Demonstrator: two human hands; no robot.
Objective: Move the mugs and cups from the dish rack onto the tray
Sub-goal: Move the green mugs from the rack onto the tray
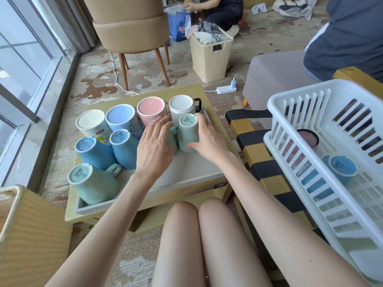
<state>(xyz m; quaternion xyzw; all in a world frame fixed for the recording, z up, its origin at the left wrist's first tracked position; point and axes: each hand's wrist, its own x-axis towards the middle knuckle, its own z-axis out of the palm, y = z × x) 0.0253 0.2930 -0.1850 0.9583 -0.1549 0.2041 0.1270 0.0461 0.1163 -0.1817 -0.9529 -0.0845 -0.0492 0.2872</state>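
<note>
Hiding most of a green mug [174, 141], my left grip [154, 150] lies flat on it. My right grip [209, 141] holds a mint cup [187, 133] on the tray [186, 172], on a wooden surface [124, 94] by a window [20, 59].

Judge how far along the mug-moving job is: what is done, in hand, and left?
Done: seven upturned mugs stand free on the tray. In hand: the right hand grips a mint mug on the tray; the left hand rests on a second mint mug beside it. Left: a blue mug and a pinkish cup sit in the dish rack.
</note>
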